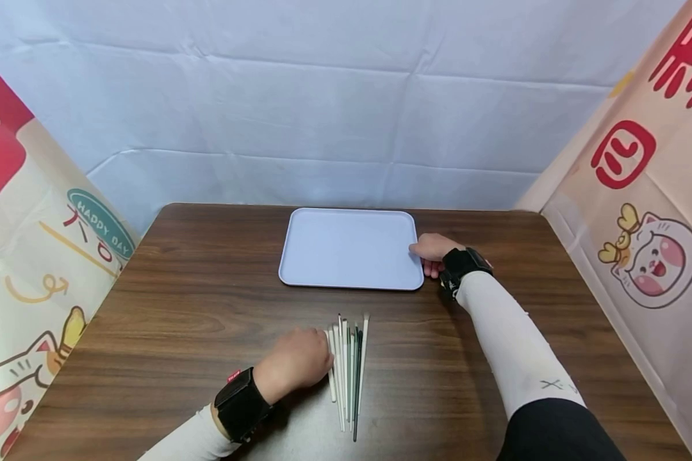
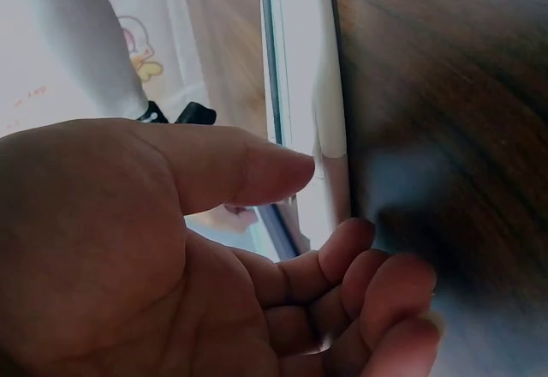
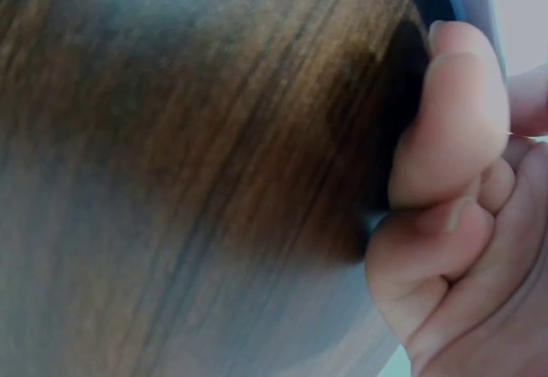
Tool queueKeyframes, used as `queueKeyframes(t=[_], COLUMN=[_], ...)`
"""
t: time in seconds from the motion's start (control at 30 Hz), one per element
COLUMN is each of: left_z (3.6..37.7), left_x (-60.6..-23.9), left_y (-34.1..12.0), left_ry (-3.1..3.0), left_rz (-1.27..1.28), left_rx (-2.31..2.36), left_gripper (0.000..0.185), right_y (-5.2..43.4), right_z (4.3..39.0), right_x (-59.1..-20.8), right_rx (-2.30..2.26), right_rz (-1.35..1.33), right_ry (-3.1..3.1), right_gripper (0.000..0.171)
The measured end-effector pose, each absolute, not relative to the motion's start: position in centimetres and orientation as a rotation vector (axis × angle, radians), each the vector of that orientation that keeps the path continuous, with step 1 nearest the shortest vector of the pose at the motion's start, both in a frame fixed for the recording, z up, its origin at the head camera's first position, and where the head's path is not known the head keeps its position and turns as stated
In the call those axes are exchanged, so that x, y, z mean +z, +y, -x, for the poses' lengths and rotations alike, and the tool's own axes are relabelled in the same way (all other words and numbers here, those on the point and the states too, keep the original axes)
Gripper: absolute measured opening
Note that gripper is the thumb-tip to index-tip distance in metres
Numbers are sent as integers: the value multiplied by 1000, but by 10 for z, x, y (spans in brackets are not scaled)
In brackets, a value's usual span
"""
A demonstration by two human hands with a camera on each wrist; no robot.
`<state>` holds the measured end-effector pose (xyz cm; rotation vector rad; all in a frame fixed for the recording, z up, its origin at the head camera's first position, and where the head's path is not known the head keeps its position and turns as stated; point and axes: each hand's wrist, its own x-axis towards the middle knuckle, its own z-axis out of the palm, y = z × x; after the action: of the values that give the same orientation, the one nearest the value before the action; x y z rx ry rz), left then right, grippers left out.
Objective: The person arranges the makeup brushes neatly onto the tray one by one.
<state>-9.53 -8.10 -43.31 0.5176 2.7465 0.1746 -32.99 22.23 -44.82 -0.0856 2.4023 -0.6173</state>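
Note:
A bundle of slim white and green sticks (image 1: 350, 371), some with dark ends, lies on the wooden table in the head view. My left hand (image 1: 296, 358) is at their left side. In the left wrist view its thumb (image 2: 274, 171) and loosely bent fingers stand apart, with the tips right at the outermost white stick (image 2: 329, 94). Farther back lies a pale, shallow rectangular tray (image 1: 352, 246). My right hand (image 1: 434, 251) grips the tray's right edge, thumb over the rim. The curled fingers (image 3: 462, 120) are below the rim in the right wrist view.
The brown wooden table (image 1: 207, 307) has its far edge just behind the tray. A pale cloth (image 1: 323, 115) hangs beyond it. Printed cloths with cartoon cats hang along the left (image 1: 46, 307) and right (image 1: 628, 211) sides.

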Motion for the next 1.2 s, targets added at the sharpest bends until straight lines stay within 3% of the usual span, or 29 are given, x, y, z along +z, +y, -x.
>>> queueKeyframes(t=[0.43,0.87,1.2], left_z=[101,107,142], left_x=[-437,-435,-418], left_y=[-78,-79,-89], left_ry=[2729,2758,2782], left_rz=[-483,-467,-418], left_rx=[141,147,280], left_gripper=[41,26,33], right_y=[224,222,221], right_z=[333,328,327], right_x=[-451,-445,-446], right_rx=[-638,-632,-633], right_rz=[54,70,67], right_ry=[2381,2403,2399], right_gripper=[45,45,43])
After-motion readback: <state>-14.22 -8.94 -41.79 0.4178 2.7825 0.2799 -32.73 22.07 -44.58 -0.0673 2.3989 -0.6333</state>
